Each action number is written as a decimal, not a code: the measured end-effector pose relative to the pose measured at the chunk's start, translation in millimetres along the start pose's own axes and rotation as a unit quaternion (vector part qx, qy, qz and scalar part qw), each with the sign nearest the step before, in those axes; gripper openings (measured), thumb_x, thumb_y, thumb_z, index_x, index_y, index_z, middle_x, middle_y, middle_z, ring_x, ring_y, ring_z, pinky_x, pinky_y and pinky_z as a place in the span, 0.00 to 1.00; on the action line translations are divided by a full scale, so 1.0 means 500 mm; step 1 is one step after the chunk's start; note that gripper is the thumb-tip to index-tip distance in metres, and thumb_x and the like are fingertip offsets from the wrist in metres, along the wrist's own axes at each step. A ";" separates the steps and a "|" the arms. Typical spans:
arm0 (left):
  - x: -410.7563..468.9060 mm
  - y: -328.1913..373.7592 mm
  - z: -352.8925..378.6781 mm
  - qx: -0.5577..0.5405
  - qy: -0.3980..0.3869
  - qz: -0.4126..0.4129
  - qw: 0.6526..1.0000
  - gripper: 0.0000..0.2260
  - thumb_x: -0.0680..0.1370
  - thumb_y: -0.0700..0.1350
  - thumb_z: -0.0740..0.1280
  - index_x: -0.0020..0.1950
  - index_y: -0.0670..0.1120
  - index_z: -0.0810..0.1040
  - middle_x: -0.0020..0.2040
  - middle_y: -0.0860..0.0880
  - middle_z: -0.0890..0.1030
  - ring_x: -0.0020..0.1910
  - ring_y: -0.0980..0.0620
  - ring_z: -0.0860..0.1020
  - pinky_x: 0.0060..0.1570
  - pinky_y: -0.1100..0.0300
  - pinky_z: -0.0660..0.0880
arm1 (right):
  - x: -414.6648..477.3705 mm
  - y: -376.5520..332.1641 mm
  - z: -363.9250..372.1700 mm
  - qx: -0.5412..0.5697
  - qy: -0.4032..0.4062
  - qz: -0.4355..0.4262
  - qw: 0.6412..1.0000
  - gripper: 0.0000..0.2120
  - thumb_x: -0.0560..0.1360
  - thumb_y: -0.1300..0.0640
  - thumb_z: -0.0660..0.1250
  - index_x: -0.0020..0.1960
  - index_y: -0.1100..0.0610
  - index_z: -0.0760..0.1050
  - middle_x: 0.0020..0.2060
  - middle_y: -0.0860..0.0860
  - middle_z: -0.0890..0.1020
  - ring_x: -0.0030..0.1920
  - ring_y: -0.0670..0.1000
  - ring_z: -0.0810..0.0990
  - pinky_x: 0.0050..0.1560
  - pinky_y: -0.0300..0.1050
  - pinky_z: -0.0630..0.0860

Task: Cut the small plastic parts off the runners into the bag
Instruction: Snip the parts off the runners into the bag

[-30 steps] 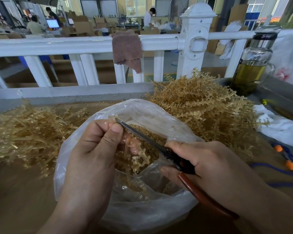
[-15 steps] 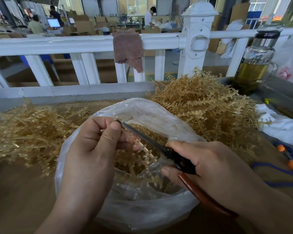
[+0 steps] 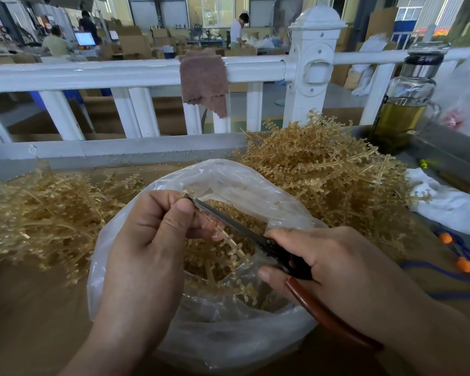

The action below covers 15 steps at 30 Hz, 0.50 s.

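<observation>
While left hand (image 3: 147, 240) pinches runner (image 3: 235, 246); top hidden in grip; scissors (image 3: 228, 221) seemingly closed

1. My left hand (image 3: 147, 256) covers the top of the runner (image 3: 234, 246), so the pinch itself is hidden behind my thumb.
2. I cannot tell whether the blades of the scissors (image 3: 239, 227) are apart. One handle is buried in my right hand (image 3: 337, 267), and the red one disappears under my wrist.
3. The near side of the bag (image 3: 228, 337) is partly hidden by my forearms, and the parts inside blur through the plastic.
4. The beaded cord (image 3: 464, 264) runs off the right edge.
5. The far person (image 3: 238, 28) is too small to make out what they are handling.
</observation>
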<state>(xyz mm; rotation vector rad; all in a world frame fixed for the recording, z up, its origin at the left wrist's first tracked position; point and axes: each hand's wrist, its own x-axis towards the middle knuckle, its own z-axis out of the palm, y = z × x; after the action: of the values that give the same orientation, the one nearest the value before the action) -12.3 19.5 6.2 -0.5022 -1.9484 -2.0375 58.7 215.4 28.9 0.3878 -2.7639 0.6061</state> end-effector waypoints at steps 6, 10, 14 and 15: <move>0.000 -0.006 -0.002 -0.009 -0.002 -0.005 1.000 0.10 0.81 0.49 0.65 0.41 0.58 0.81 0.38 0.52 0.85 0.38 0.57 0.84 0.44 0.69 0.78 | 0.001 0.000 -0.002 0.002 -0.005 0.000 1.000 0.17 0.76 0.37 0.58 0.45 0.48 0.76 0.28 0.39 0.70 0.33 0.41 0.75 0.30 0.31 0.66; 0.003 -0.010 -0.003 -0.024 0.007 -0.011 1.000 0.08 0.79 0.51 0.65 0.42 0.56 0.81 0.37 0.52 0.85 0.37 0.56 0.84 0.43 0.68 0.78 | 0.000 0.003 0.004 0.002 -0.012 0.001 1.000 0.17 0.75 0.34 0.57 0.45 0.46 0.73 0.29 0.40 0.71 0.35 0.41 0.75 0.31 0.34 0.67; 0.004 -0.013 -0.003 -0.020 -0.003 -0.007 1.000 0.09 0.80 0.51 0.65 0.41 0.58 0.81 0.38 0.52 0.85 0.38 0.57 0.84 0.44 0.67 0.78 | 0.001 0.006 0.008 0.006 -0.018 -0.007 1.000 0.22 0.75 0.33 0.57 0.52 0.50 0.77 0.32 0.41 0.74 0.37 0.43 0.77 0.32 0.35 0.69; 0.003 -0.014 -0.004 -0.018 -0.003 -0.005 1.000 0.09 0.80 0.51 0.65 0.41 0.58 0.80 0.38 0.52 0.85 0.39 0.57 0.84 0.44 0.67 0.79 | 0.001 0.006 0.008 0.008 -0.020 -0.007 1.000 0.22 0.76 0.33 0.58 0.51 0.50 0.77 0.32 0.42 0.74 0.37 0.44 0.77 0.32 0.35 0.68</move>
<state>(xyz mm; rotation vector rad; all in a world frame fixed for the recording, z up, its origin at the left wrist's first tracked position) -16.9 17.8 0.5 -0.5069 -1.9249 -2.0823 56.6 216.4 24.3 0.4273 -2.7925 0.6245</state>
